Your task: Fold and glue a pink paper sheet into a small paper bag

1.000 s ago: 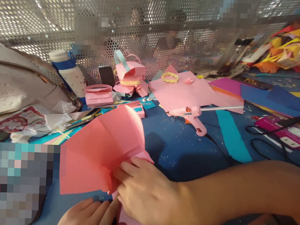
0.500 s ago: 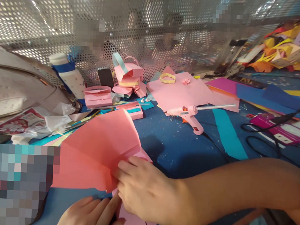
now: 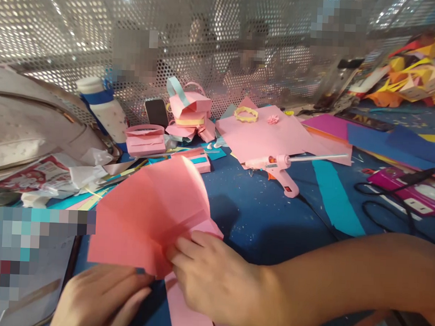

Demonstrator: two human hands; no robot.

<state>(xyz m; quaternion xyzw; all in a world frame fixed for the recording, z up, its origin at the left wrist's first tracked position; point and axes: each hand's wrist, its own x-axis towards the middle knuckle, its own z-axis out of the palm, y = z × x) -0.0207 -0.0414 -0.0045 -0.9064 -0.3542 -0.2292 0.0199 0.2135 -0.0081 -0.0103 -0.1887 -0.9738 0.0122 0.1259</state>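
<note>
Under the right hand (image 3: 219, 283) is a piece of folded pink paper (image 3: 129, 212), its broad curved flap rising ahead of both hands and spreading over to the left. The right hand's fingers are half curled and rest on the paper at the fold; whether they pinch it cannot be told. Nearer the wearer, a flat pink panel (image 3: 187, 308) runs out from beneath that palm.

Beside the flap's lower edge sits the left hand (image 3: 96, 292) — loosely open, a little blurred, thumb apart from bent fingers, nothing visible between them. Whether its fingertips touch the paper is unclear.

Beyond the right hand, a pink hot glue gun (image 3: 286, 179) lies on the blue table (image 3: 237, 207), and a teal strip (image 3: 338, 202) lies past the right forearm. Farther ahead of the hands stand a small pink paper handbag (image 3: 145, 141) and a white-and-blue bottle (image 3: 111, 115).
</note>
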